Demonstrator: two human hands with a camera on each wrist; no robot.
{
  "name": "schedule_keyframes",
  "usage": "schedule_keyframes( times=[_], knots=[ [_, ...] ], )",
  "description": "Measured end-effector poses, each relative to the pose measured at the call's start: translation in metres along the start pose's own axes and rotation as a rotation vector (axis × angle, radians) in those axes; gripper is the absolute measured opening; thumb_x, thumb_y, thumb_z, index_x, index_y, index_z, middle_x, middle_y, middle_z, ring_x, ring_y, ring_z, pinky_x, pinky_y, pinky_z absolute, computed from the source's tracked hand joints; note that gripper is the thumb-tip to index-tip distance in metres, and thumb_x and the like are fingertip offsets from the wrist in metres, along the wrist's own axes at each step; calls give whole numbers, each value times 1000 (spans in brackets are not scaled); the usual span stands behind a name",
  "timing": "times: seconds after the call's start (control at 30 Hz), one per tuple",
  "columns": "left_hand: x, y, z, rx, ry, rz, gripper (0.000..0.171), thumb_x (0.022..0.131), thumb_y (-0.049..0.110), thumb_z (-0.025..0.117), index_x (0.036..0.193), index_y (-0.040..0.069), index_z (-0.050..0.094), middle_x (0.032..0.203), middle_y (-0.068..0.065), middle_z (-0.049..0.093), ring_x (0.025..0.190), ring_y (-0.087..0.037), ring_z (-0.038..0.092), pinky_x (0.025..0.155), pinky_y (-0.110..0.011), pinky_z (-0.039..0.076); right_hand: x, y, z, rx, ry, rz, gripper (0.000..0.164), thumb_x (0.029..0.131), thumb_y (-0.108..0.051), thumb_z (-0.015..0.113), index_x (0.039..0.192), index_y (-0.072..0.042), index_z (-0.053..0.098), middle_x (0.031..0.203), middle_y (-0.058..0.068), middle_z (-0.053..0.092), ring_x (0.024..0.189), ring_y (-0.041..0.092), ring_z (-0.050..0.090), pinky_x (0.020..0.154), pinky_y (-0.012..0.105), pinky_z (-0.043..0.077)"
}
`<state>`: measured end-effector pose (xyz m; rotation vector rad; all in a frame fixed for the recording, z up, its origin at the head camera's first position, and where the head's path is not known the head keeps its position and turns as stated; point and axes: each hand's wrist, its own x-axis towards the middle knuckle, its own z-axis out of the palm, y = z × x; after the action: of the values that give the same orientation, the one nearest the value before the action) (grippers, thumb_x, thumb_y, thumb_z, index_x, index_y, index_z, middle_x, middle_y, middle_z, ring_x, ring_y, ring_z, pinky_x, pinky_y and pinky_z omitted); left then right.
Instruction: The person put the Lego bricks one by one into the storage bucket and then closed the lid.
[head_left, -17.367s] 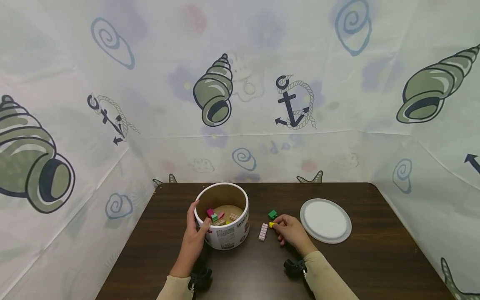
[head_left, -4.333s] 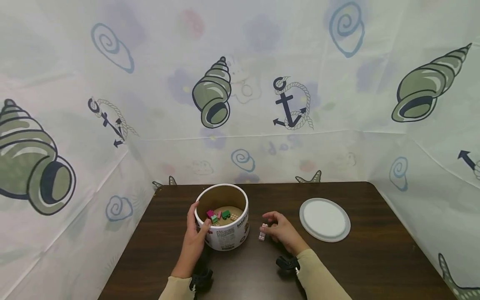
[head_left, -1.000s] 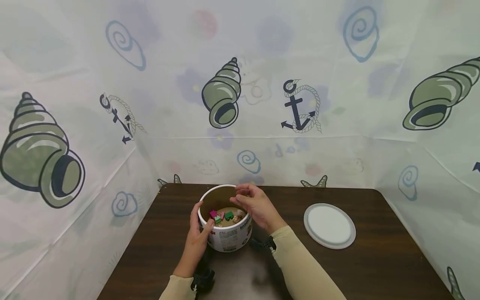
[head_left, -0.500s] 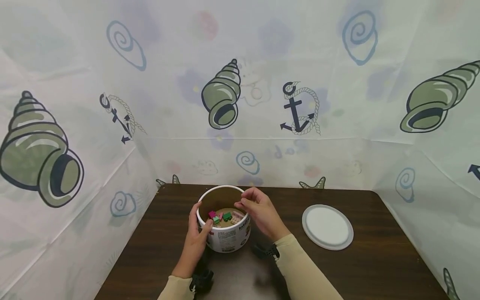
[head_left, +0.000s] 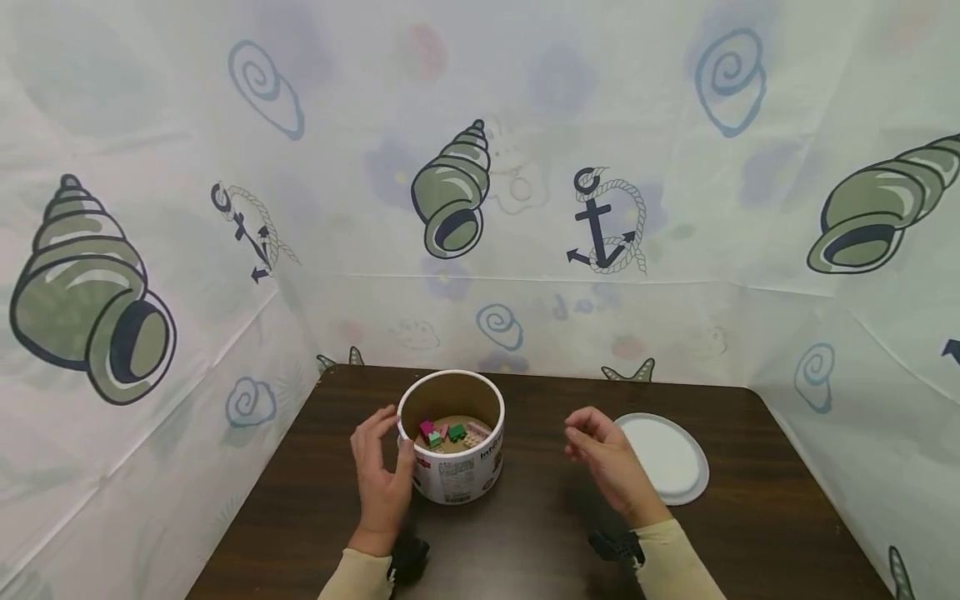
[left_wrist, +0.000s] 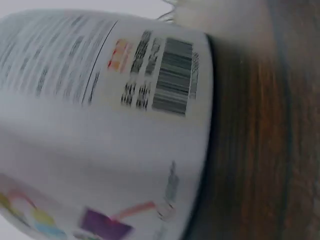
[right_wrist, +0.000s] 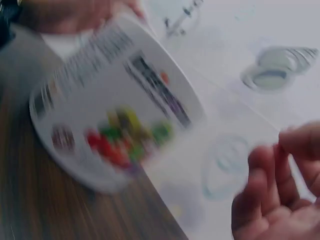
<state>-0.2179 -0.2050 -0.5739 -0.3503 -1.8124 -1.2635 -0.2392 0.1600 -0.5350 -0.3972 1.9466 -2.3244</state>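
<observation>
A white cardboard tub with printed labels stands upright on the table. Inside it lie small toy bricks, among them a green brick, a magenta brick and a pale pink brick. My left hand is at the tub's left side, fingers spread loosely and thumb beside the rim. Between the tub and a round white lid, my right hand hovers with loosely bent fingers and nothing in them. The right wrist view shows its fingers near the thumb, without a brick.
The dark wood table ends at its back edge against a patterned white sheet, which also hangs at both sides. A black wrist strap sits on the right wrist, partly covering the sleeve's end.
Earlier the yellow, green and pink bricks lay on the table; they went into the tub. Just now my right hand moved right, away from the tub, and my left hand loosened from its rim.
</observation>
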Motion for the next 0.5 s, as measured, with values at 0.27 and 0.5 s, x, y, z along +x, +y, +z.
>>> schedule_keyframes(
  times=[0.27, 0.5],
  knots=[
    [-3, 78, 48, -149, -249, 466, 40, 98, 1, 64, 66, 15, 43, 63, 5, 36, 59, -1, 30, 55, -16, 25, -32, 0, -121, -474, 432, 250, 37, 113, -27, 59, 134, 3, 59, 111, 7, 66, 97, 21, 56, 78, 30, 47],
    [-22, 105, 146, -160, -1060, -336, 24, 110, 34, 65, 114, 14, 77, 101, 6, 70, 82, -3, 62, 74, -23, 54, -45, 24, -182, -568, 698, 337, 41, 113, -28, 55, 138, 3, 60, 114, 10, 62, 101, 24, 58, 76, 28, 48]
  ],
)
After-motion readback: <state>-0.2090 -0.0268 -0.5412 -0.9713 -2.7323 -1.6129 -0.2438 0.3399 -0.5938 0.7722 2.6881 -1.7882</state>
